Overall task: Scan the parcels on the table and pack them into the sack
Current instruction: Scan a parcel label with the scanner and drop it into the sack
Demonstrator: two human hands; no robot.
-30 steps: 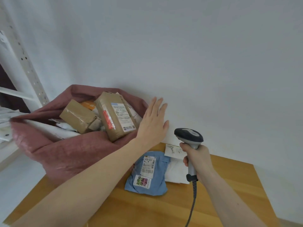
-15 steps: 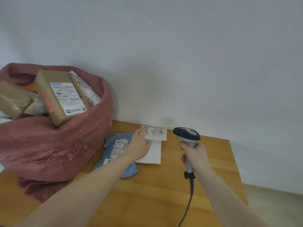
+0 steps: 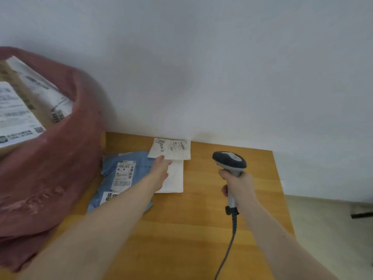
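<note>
The white label (image 3: 170, 148) on the white flat parcel (image 3: 174, 179) beside the blue plastic mailer bag (image 3: 123, 178) carries print, barcodes included, too small to read. The mailer's labels are likewise illegible.

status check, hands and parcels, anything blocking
Left hand gripping white parcel at its label. Right hand gripping barcode scanner. Blue parcel flat beside sack. Nothing in the way.
</note>
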